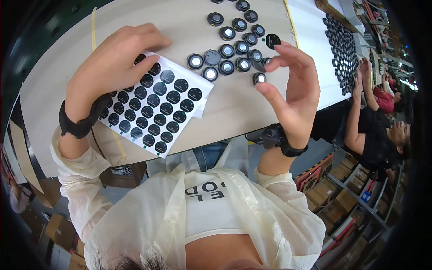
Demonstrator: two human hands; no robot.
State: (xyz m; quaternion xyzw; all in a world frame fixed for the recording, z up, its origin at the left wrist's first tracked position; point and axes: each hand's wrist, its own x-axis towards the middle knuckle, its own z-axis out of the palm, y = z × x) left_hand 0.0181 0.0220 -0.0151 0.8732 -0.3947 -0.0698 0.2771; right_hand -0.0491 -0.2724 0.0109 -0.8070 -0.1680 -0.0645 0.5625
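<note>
My left hand is over the upper left part of a white sheet bearing rows of round black stickers. Its thumb lies across the sheet, while its other fingers stretch past the edge, slightly blurred and apart from the thumb. A single round black sticker clings at the index fingertip of my right hand, with a small green tab beside it. That hand's thumb is spread away, close to a small black round part with a shiny centre. Several similar black round parts stand between the hands.
A pale table carries these things, with yellow tape at the left. Many dark round parts cover a white surface at the right. A co-worker in black reaches there. Shelves with cardboard boxes stand at the lower right.
</note>
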